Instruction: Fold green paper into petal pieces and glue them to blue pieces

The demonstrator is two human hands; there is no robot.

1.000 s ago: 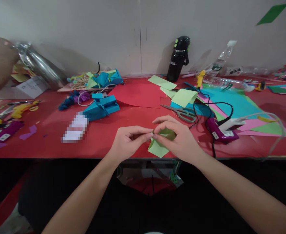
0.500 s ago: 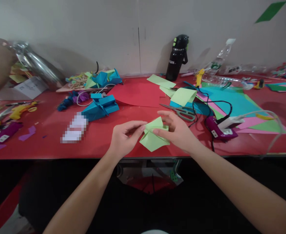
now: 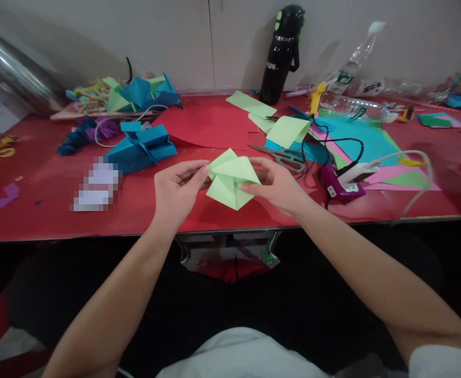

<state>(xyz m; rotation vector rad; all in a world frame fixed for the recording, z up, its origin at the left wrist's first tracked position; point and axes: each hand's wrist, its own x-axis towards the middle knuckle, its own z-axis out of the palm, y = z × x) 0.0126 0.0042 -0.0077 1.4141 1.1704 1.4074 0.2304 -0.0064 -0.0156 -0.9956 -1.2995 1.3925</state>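
Note:
A folded light green paper (image 3: 232,181) with several pointed flaps is held up over the front of the red table (image 3: 131,218). My left hand (image 3: 181,189) pinches its left corner between thumb and fingers. On the other side, my right hand (image 3: 275,184) grips the right edge, thumb on the near face and fingers behind. Just beyond my right hand lie grey-green scissors (image 3: 287,158). Folded blue paper pieces (image 3: 143,147) rest to the left, past my left hand.
A red paper sheet (image 3: 206,126) lies behind my hands. On the right are a purple power strip (image 3: 340,184) with cables, coloured sheets (image 3: 356,139) and a yellow glue gun (image 3: 315,100). At the back stand a black bottle (image 3: 279,58) and a clear plastic bottle (image 3: 350,63).
The green paper has been turned, and its flaps now spread flatter and face me more. Both hands still hold it. The view has tilted down, and the person's arm at far left has left it.

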